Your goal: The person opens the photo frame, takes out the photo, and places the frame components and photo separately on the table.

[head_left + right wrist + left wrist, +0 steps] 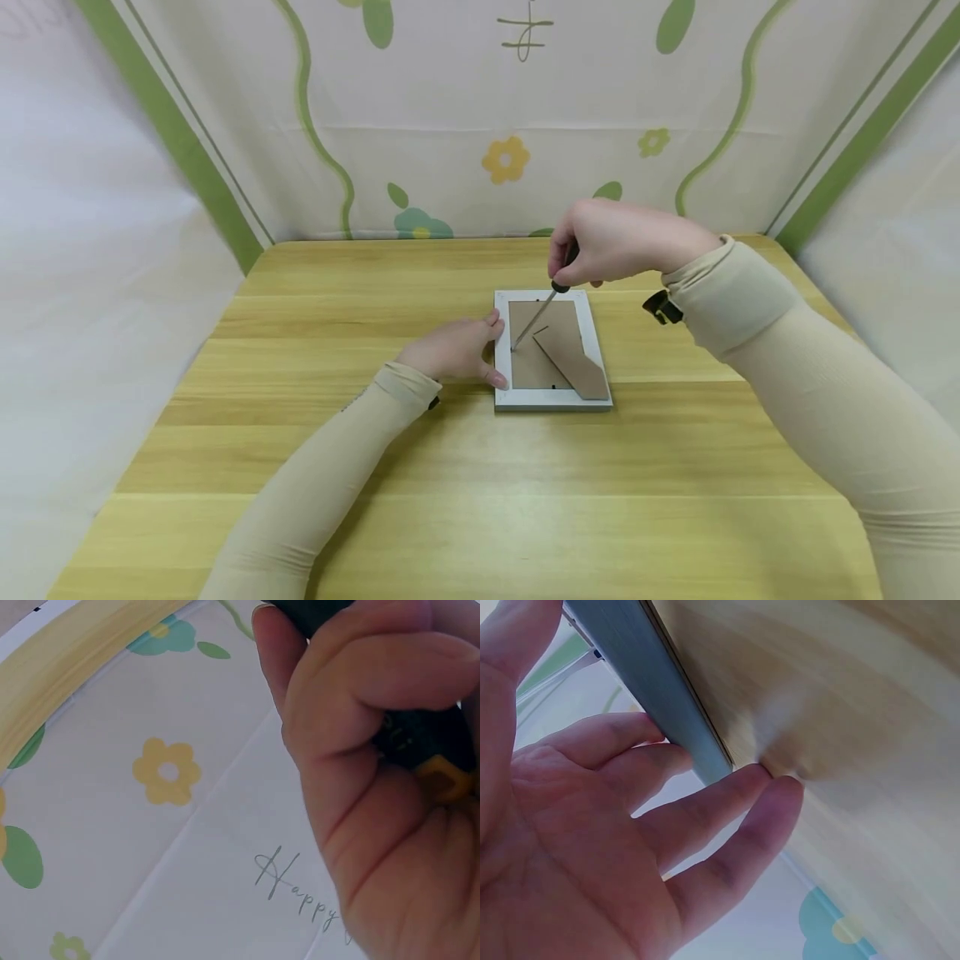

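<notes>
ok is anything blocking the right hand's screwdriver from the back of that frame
Nothing visible: the screwdriver slants from the right hand to the left edge of the brown backing; the stand lies right of the screwdriver's tip.

Both arms in long beige sleeves, plain fabric. Left sleeve [322, 492]: bunched cuff [408, 387], small dark marking [355, 398] near it, unreadable at this size. Right sleeve [810, 400]: wide turned-back cuff [738, 296], creases lower down. Black buckle-like piece [663, 307] at right wrist, smaller black bit [433, 403] at left.
</notes>
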`<state>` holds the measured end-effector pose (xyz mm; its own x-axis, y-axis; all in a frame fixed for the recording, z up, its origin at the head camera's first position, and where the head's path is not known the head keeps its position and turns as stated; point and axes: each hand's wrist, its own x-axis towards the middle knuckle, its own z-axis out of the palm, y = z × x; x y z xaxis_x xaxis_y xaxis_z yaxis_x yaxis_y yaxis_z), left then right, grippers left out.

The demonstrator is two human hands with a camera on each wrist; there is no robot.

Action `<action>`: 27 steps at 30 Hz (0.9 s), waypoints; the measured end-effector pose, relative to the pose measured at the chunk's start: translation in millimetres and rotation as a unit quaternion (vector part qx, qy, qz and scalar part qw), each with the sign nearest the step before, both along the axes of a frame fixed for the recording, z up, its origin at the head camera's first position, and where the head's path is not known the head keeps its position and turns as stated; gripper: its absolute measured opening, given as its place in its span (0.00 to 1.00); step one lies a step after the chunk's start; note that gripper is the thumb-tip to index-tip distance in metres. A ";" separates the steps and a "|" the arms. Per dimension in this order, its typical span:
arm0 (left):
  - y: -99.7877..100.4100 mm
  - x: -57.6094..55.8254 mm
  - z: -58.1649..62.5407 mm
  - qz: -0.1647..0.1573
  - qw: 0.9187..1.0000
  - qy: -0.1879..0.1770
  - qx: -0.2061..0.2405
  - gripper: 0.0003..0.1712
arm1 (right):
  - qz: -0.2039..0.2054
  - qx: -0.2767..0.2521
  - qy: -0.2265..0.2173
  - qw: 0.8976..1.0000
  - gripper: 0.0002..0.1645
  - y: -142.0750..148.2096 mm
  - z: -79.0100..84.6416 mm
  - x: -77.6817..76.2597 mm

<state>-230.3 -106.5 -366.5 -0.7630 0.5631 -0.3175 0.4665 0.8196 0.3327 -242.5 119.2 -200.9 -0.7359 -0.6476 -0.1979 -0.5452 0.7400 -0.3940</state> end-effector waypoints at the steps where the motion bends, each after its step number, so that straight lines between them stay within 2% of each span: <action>1: 0.5 -0.1 0.5 0.000 1.000 0.001 0.001 0.62 | 0.001 0.004 0.002 1.000 0.04 -1.4 1.0 0.3; 7: 3.9 0.7 2.1 -0.004 1.000 0.002 0.007 0.62 | 0.005 0.014 0.009 1.000 0.03 -4.1 5.2 1.8; 12: 8.3 2.8 2.6 -0.010 1.000 0.006 0.014 0.62 | 0.004 0.029 0.007 1.000 0.07 7.8 5.0 1.5; 15: 10.1 4.3 2.4 -0.011 1.000 0.006 0.021 0.61 | 0.028 0.058 0.029 0.998 0.06 20.5 3.3 2.1; 20: 9.7 5.8 2.4 -0.001 1.000 0.007 0.025 0.61 | 0.088 0.110 0.077 0.987 0.07 43.0 -7.2 4.5; 23: 8.6 7.0 4.2 0.002 1.000 0.009 0.028 0.60 | 0.097 0.119 0.083 0.985 0.10 56.4 -16.4 7.9; 27: 8.2 8.3 6.1 0.003 0.999 0.009 0.031 0.58 | 0.105 0.107 0.083 0.985 0.09 71.3 -28.7 12.0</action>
